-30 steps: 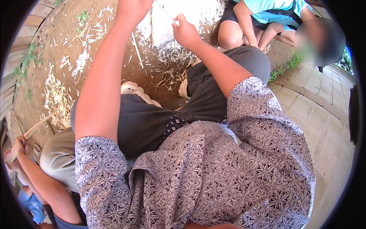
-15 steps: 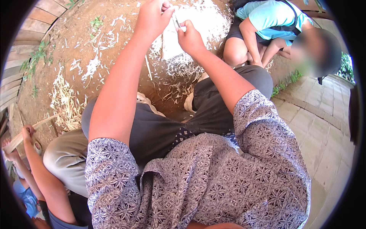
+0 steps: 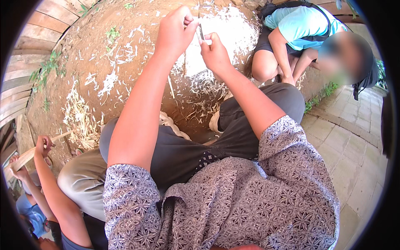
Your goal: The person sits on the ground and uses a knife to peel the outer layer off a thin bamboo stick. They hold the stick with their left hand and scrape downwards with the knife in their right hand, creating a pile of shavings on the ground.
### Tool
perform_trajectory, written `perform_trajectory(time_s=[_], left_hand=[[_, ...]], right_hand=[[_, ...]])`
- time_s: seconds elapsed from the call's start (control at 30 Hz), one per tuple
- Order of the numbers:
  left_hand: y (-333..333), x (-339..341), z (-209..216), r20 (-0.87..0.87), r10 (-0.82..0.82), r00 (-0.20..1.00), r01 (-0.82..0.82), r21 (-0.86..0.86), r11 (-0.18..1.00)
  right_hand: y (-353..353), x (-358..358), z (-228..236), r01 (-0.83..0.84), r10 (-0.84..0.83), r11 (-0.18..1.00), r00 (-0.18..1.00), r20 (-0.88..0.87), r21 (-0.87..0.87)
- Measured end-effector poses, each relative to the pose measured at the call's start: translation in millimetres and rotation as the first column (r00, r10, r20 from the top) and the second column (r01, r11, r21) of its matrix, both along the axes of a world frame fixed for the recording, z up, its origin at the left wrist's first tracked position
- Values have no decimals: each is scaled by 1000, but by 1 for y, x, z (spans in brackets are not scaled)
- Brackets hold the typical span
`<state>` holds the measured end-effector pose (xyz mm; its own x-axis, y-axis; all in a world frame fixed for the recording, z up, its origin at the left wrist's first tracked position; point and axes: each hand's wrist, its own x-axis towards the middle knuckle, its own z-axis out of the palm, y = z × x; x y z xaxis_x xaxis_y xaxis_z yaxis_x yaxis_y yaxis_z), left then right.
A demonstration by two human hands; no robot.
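Both my arms reach forward over the ground, the hands close together. My right hand [image 3: 215,55] is closed around the lower end of a slim, dark, pointed blade [image 3: 201,30], which looks like a small knife; its handle is hidden in the fingers. Just left of the blade, my left hand [image 3: 175,33] is closed in a pinch, thumb against the curled fingers. Whatever it pinches is too small and washed out to make out. Below and behind the hands lies a bright patch of pale shavings [image 3: 233,33].
At the right a person in a light-blue shirt [image 3: 302,25] crouches beside the shavings. Another person's hands at the left hold a long pale wooden strip [image 3: 29,155]. A heap of fibrous strips [image 3: 79,118] lies near them. Wooden boards [image 3: 39,43] edge the ground; paving [image 3: 341,146] runs along the right.
The view has shifted, so the scene sits slightly lower and further right. My hands stay close together, and the dark blade between them now shows more plainly, pointing upward.
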<state>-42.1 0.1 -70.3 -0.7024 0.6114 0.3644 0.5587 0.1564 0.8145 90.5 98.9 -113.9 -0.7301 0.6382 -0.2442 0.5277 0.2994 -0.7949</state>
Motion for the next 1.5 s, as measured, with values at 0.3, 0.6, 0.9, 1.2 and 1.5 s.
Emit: perform_trajectory(time_s=[0.3, 0.6, 0.9, 1.2, 1.5], left_hand=[[2, 9, 3, 21, -31, 999, 31, -38, 999], [-1, 0, 2, 18, 21, 1000, -21, -20, 1000], [-4, 3, 0, -9, 8, 1000, -9, -32, 999], [2, 9, 4, 23, 3, 1000, -4, 33, 999], [3, 12, 2, -4, -36, 999, 36, -19, 999]], right_hand=[[27, 42, -65, -107, 87, 988, 980, 179, 107], [-4, 8, -25, 66, -69, 997, 993, -99, -38], [8, 18, -30, -67, 68, 996, 998, -1, 64], [20, 32, -21, -115, 107, 992, 985, 137, 56], [5, 4, -9, -37, 42, 990, 999, -30, 134]])
